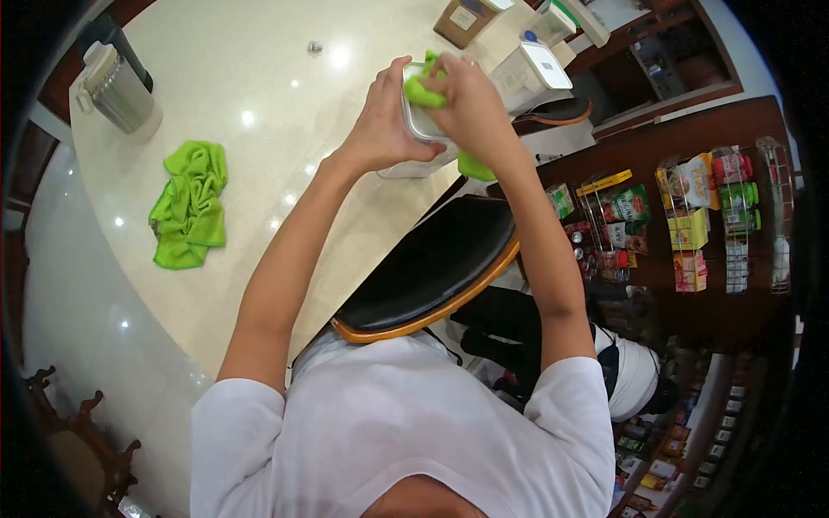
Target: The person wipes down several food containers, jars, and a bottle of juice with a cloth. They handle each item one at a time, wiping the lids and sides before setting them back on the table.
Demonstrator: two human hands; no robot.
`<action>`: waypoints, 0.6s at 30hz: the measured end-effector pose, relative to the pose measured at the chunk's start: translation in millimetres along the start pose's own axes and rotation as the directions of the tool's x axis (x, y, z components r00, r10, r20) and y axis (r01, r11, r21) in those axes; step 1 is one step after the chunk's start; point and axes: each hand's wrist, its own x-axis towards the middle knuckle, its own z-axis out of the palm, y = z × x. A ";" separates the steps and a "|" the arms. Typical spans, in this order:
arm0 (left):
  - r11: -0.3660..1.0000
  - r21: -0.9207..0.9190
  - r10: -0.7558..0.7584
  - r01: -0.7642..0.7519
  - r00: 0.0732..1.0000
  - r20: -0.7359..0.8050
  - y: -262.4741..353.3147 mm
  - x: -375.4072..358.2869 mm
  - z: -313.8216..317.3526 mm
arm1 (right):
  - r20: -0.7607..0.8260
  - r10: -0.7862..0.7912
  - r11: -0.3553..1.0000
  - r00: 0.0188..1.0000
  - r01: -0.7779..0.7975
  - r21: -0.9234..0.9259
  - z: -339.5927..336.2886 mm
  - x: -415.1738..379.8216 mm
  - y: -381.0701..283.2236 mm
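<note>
My left hand (pixel 384 123) grips the side of a clear container with a white-rimmed lid (pixel 420 127) near the table's right edge. Its fingers wrap round the container's far corner and the thumb lies along the near side. My right hand (pixel 466 102) is closed on a bright green cloth (pixel 423 90), which is pressed on the top of the container. A further piece of green cloth (pixel 475 167) hangs below my right hand. A second green cloth (pixel 191 205) lies crumpled on the table at the left.
A steel jug (pixel 118 91) stands at the table's (pixel 259 52) far left. Other lidded containers (pixel 531 76) and a brown-filled one (pixel 466 21) stand beyond my right hand. A black chair (pixel 432 263) touches the near edge. Another person (pixel 635 375) is behind at the right, near stocked racks.
</note>
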 end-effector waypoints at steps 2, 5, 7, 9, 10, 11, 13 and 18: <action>0.999 -0.024 -0.031 0.031 0.999 0.011 -1.3 -1.7 2.1 | 0.003 0.014 0.999 1.000 -0.014 0.035 -1.6 -1.5 5.5; 0.998 0.033 0.054 -0.053 0.998 -0.023 -7.0 -0.5 2.6 | -0.070 0.035 0.999 0.997 -0.035 -0.001 10.6 19.1 15.2; 0.998 0.032 0.055 -0.053 0.998 -0.045 -10.3 0.9 2.3 | -0.102 0.063 0.997 0.993 -0.066 -0.025 19.4 33.1 14.2; 0.998 0.015 0.068 -0.067 0.996 -0.064 -13.1 -1.5 2.7 | -0.078 0.034 0.999 0.996 -0.034 -0.007 16.6 22.4 9.6; 0.996 -0.001 0.084 -0.085 0.993 -0.081 -13.9 -3.0 3.7 | -0.058 0.005 1.000 0.998 -0.004 0.009 12.3 12.8 4.9; 0.997 -0.008 0.081 -0.082 0.993 -0.087 -10.2 -3.1 3.1 | -0.050 0.002 1.000 0.999 -0.001 0.005 3.4 -0.3 -0.3; 0.999 -0.045 0.010 -0.011 1.000 -0.029 -3.8 -3.0 2.3 | 0.051 -0.120 0.982 0.991 0.111 0.151 -20.2 -31.0 -6.4; 1.000 -0.027 0.011 -0.012 0.999 -0.037 -5.4 -3.4 5.2 | 0.119 0.038 0.997 0.992 -0.045 0.056 -58.0 -57.8 39.8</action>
